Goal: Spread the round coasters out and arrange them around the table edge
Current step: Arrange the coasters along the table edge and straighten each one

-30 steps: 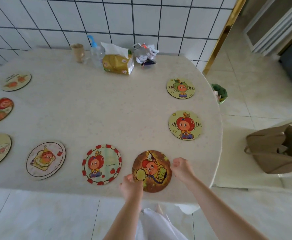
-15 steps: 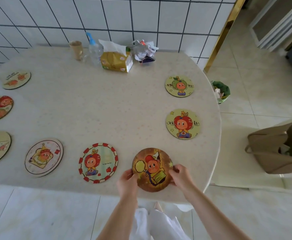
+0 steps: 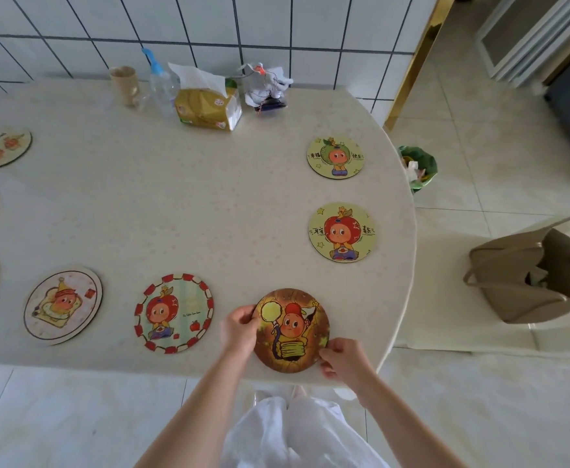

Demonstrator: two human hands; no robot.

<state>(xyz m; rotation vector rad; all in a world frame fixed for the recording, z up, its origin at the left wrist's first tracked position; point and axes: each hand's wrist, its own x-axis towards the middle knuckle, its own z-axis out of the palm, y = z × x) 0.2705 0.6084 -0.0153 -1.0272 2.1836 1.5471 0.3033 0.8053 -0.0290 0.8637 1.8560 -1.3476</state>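
Observation:
A brown round coaster (image 3: 292, 331) lies near the front edge of the cream table (image 3: 162, 211). My left hand (image 3: 239, 327) pinches its left rim and my right hand (image 3: 344, 361) grips its lower right rim. To its left lie a red-bordered coaster (image 3: 173, 312) and a pale coaster (image 3: 62, 305). Two yellow coasters (image 3: 342, 232) (image 3: 335, 157) sit along the right edge. More coasters line the left edge, partly cut off, one of them at the far left (image 3: 1, 146).
Against the tiled back wall stand a paper cup (image 3: 125, 85), a spray bottle (image 3: 160, 86), a tissue pack (image 3: 209, 106) and a crumpled bag (image 3: 266, 87). A green bin (image 3: 418, 167) and a tan handbag (image 3: 529, 275) sit off the table's right side.
Both hands have closed on the brown coaster's rim and turned it; my right hand slid from its upper right to its lower right. The view shifted slightly.

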